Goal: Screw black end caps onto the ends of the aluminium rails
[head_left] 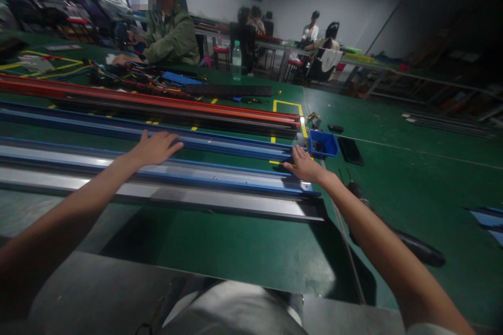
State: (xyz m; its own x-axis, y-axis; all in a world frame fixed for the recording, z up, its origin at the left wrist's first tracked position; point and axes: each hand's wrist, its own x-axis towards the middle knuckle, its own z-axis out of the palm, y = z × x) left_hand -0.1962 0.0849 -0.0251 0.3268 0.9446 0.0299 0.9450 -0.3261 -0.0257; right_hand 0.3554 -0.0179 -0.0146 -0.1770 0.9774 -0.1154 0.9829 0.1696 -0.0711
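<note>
My left hand [156, 147] lies with its fingers spread over the blue rail [220, 145], at about the middle of the part in view. At the right end of the same rail, my right hand [305, 164] rests with fingers apart, near the end of a second blue rail with a silver inside [236, 177]. Neither hand is wrapped round anything. A silver rail [243, 205] runs nearest to me, parallel to the others. Farther back lies an orange-red rail [196, 107]. All the rails stretch out of view to the left.
Right of the rails are a blue bin [323, 143] with small parts, a black phone-like slab [351, 150] and a black tool [418, 247]. Behind them lie cables [137, 77] and a bottle [236, 62]. A person in a green jacket [175, 34] sits across the table.
</note>
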